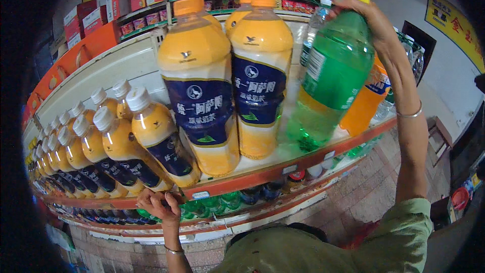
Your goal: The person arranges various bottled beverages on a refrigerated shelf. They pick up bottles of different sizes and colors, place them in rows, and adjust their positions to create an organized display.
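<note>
My right hand (360, 13) grips a large green plastic soda bottle (333, 72) by its shoulder, just under the yellow cap. The bottle leans over the right part of the shelf, in front of an orange drink bottle (362, 108). My left hand (161, 203) rests with curled fingers at the shelf's red front edge (242, 177) and holds nothing that I can see. Between my hands stand large milk tea bottles (201, 113) with orange caps. Above my left hand, a small milk tea bottle (161, 132) with a white cap leans against its large neighbour.
Rows of small milk tea bottles (91, 144) curve away to the left. A clear water bottle (316, 26) stands behind the green one. Bottles fill a lower shelf (265, 218). Boxes (117, 2) sit above, and a wooden stool (439, 132) stands on the tiled floor at right.
</note>
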A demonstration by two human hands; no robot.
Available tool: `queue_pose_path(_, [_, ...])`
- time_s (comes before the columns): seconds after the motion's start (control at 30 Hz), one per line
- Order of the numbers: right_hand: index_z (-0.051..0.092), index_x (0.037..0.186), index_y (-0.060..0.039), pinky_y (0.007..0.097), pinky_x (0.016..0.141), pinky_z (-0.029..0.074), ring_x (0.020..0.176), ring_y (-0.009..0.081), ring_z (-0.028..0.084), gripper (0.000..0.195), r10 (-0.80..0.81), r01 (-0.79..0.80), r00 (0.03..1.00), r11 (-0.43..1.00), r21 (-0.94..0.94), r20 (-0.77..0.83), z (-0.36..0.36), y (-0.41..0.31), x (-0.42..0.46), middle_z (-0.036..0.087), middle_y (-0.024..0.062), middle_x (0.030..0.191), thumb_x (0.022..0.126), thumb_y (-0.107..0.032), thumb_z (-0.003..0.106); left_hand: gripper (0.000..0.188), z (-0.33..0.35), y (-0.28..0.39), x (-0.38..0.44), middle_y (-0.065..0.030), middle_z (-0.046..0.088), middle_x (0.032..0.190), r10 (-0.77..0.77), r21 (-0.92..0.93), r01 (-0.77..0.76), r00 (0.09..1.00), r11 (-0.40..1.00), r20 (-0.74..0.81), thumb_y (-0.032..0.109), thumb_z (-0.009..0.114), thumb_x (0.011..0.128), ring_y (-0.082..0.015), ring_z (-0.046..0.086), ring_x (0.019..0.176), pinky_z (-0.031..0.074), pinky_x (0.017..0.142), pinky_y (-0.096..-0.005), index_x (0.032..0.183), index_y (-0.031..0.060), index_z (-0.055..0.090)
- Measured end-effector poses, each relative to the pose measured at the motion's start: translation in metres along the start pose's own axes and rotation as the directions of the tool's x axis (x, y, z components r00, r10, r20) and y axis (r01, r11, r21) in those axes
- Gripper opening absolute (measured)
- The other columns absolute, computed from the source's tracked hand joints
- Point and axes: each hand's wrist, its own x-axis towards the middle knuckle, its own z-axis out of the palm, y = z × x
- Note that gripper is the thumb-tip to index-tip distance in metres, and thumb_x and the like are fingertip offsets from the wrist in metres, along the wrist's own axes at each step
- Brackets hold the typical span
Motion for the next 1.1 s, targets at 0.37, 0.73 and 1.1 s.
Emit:
queue_pose_path(0.37, [0.067,0.088,-0.001,0.0274,0.071,0.054,0.076,0.0157,0.066,0.024,-0.146,0.15,0.974,0.989,-0.012,0.175,0.032,-0.001,0.0,0.067,0.0097,0.082,0.077,-0.022,0.07,0.015,0.007,-0.01,-0.006,-0.0198,0.048,0.103,0.041,0.062,-0.038,0.998,0.997,-0.048,0.018,0.05,0.087,-0.0345,0.044,0.092,0.032,0.078,-0.0454,0.087,0.0036,0.048])
queue_pose_path(0.73, [0.061,0.102,-0.0007,0.0292,0.073,0.051,0.079,0.0148,0.062,0.044,-0.39,0.406,0.907,0.91,-0.085,0.161,0.011,0.008,-0.016,0.065,0.0067,0.088,0.072,-0.03,0.076,0.032,0.01,-0.021,-0.013,-0.0255,0.05,0.108,-0.006,0.07,0.009,0.999,0.998,-0.048,0.023,0.047,0.092,-0.0376,0.045,0.102,0.037,0.085,-0.0511,0.11,-0.0033,0.048])
queue_pose_path(1.1, [0.037,0.132,0.0004,0.0383,0.099,0.037,0.118,0.0273,0.048,0.062,-0.787,0.51,0.573,0.56,-0.652,-0.228,-0.089,0.091,-0.135,0.048,0.0151,0.128,0.078,-0.017,0.062,0.035,0.008,-0.034,-0.032,-0.0209,0.05,0.114,-0.077,0.292,0.09,0.995,0.952,-0.058,0.028,0.041,0.096,-0.0303,0.042,0.114,0.036,0.095,-0.0429,0.112,-0.0013,0.049])
